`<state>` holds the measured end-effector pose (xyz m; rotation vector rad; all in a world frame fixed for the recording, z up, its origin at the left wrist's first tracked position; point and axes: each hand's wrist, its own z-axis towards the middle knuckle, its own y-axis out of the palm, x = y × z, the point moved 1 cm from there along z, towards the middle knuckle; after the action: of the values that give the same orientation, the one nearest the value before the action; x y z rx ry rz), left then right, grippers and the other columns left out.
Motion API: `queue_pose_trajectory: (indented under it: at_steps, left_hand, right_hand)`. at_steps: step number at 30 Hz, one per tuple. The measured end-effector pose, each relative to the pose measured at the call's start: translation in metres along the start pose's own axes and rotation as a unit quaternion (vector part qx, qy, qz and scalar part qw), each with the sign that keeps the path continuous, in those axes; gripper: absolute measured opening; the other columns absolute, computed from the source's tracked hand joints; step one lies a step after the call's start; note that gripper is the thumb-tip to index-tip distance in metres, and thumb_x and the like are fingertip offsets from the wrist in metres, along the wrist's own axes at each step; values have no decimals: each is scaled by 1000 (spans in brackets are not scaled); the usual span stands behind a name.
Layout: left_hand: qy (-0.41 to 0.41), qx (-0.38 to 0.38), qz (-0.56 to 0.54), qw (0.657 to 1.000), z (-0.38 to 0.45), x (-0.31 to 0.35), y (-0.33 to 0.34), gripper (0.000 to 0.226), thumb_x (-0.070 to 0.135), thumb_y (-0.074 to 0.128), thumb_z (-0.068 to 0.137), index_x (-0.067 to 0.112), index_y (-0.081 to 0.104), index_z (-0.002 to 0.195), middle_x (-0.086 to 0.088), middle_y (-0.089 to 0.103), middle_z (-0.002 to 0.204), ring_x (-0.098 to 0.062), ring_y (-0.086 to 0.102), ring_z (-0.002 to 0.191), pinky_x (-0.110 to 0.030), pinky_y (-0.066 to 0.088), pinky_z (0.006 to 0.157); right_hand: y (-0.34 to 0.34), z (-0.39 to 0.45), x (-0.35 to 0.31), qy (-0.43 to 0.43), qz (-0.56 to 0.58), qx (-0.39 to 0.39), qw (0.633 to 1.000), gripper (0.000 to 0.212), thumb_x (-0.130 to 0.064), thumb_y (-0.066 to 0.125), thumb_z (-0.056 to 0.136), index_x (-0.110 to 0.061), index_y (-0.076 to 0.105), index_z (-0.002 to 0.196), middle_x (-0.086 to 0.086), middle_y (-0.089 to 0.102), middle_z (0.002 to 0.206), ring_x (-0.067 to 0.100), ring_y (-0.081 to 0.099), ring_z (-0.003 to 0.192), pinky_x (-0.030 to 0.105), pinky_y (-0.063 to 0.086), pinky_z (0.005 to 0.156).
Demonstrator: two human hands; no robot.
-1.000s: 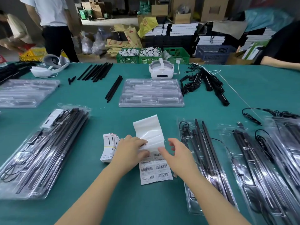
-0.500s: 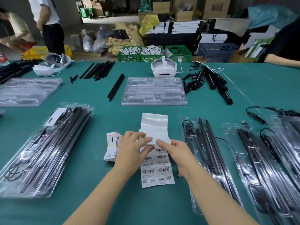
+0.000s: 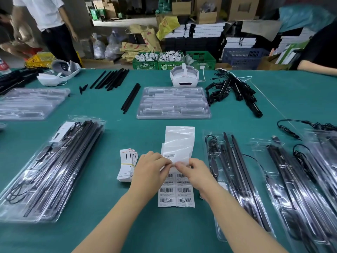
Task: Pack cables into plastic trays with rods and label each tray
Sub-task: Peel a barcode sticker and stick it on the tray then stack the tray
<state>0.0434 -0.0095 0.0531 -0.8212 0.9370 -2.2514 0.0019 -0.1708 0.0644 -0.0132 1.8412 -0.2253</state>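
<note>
The left hand (image 3: 151, 170) and the right hand (image 3: 193, 174) meet at the middle of the label sheet (image 3: 176, 190), each grip pinching it with curled fingertips where the sheet folds; which hand holds the peeling edge cannot be told. The sheet lies flat on the green desk (image 3: 109, 225) just in front of the person, its long axis running away from them; the near part shows two columns of barcode labels, and the far part, bare glossy backing (image 3: 179, 141), stands curled upward with one barcode label showing on it. Just left of the left hand sits a small stack of printed cards (image 3: 126, 167) bound by a yellow rubber band. To the right lies a clear plastic tray (image 3: 235, 179) packed with black rods and a coiled cable, its long axis slanting from far left to near right, and further filled trays (image 3: 295, 189) lie beside it at the same slant. On the left, a pile of filled trays (image 3: 49, 170) slants the other way. Farther out, an empty tray (image 3: 173, 103) lies crosswise, with loose black rods (image 3: 111, 79) and a tangle of cables (image 3: 235, 90) either side, and a white headset (image 3: 184, 77) behind it. Beyond the desk stand green crates (image 3: 171, 61), cardboard boxes and two people.
</note>
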Motion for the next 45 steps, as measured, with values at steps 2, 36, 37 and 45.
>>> queue_pose_trajectory:
  at_steps: [2, 36, 37, 45]
  left_hand:
    - [-25, -14, -21, 999, 0, 2, -2, 3, 19, 79, 85, 18, 77, 87, 5, 65, 77, -23, 57, 75, -40, 50, 69]
    - [-392, -159, -319, 848, 125, 72, 114, 24, 9, 76, 83, 5, 71, 106, -12, 68, 67, -14, 55, 37, -24, 51, 45]
    - [-396, -166, -318, 845, 126, 71, 116, 19, 9, 76, 83, 5, 73, 101, -10, 66, 61, -12, 55, 35, -24, 52, 44]
    - [-413, -203, -285, 841, 132, 79, 124, 15, 19, 75, 87, 14, 70, 75, -10, 71, 69, -12, 56, 41, -25, 52, 46]
  right_hand:
    - [0, -1, -1, -13, -17, -3, 1000, 19, -31, 69, 92, -34, 70, 74, -20, 70, 92, -6, 62, 87, 9, 43, 64]
    - [-101, 16, 71, -71, -528, 208, 820, 71, -59, 23, 98, -15, 32, 153, 12, 26, 161, 26, 15, 151, 40, 5, 125]
    - [-100, 15, 71, -73, -528, 210, 819, 70, -58, 24, 98, -15, 33, 153, 12, 27, 161, 27, 16, 151, 40, 5, 125]
    - [-100, 15, 73, -78, -520, 212, 824, 69, -60, 21, 98, -20, 33, 153, 12, 25, 162, 26, 13, 152, 40, 3, 125]
